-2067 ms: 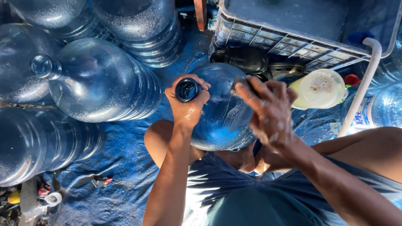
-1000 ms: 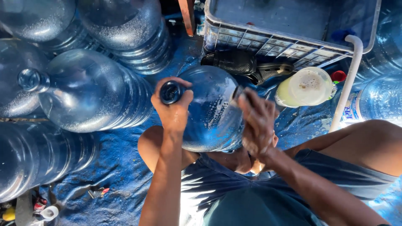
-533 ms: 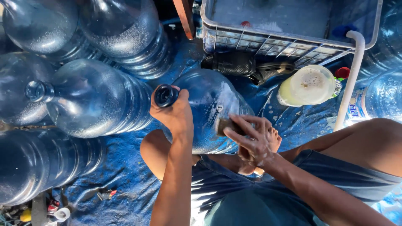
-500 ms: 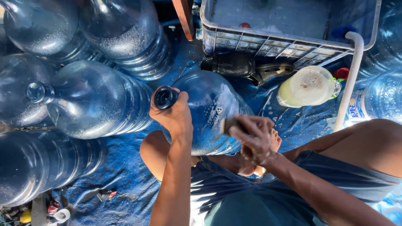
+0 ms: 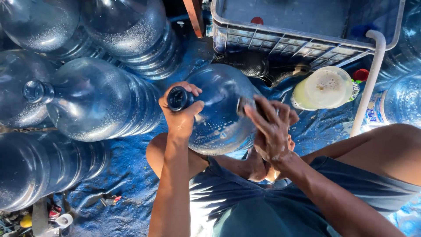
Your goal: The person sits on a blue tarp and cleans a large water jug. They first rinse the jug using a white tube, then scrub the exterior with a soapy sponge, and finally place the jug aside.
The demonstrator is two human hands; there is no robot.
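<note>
Scrubbing looks to be the step in hand: the jug (image 5: 221, 112), a big clear blue water bottle, sits at centre, tipped so its neck points toward 9 o'clock, with suds and droplets showing on its wall. Left hand (image 5: 180, 112) is wrapped tight round the neck, steadying it. Right hand (image 5: 272, 129), at 3 o'clock of the jug, presses a small dark pad (image 5: 242, 105) against the shoulder, fingers partly curled over it; what the pad is made of I cannot tell. Other jugs (image 5: 94, 103) lie stacked from 9 to 11 o'clock on a blue tarp (image 5: 127, 175). At 1 o'clock stands a grey crate (image 5: 289, 41), and at 2 o'clock a pale tub (image 5: 324, 87) of foamy liquid. My judgement: the next move calls for turning the jug by its neck to reach unwashed wall, keeping the wet grip firm so it does not slip
</note>
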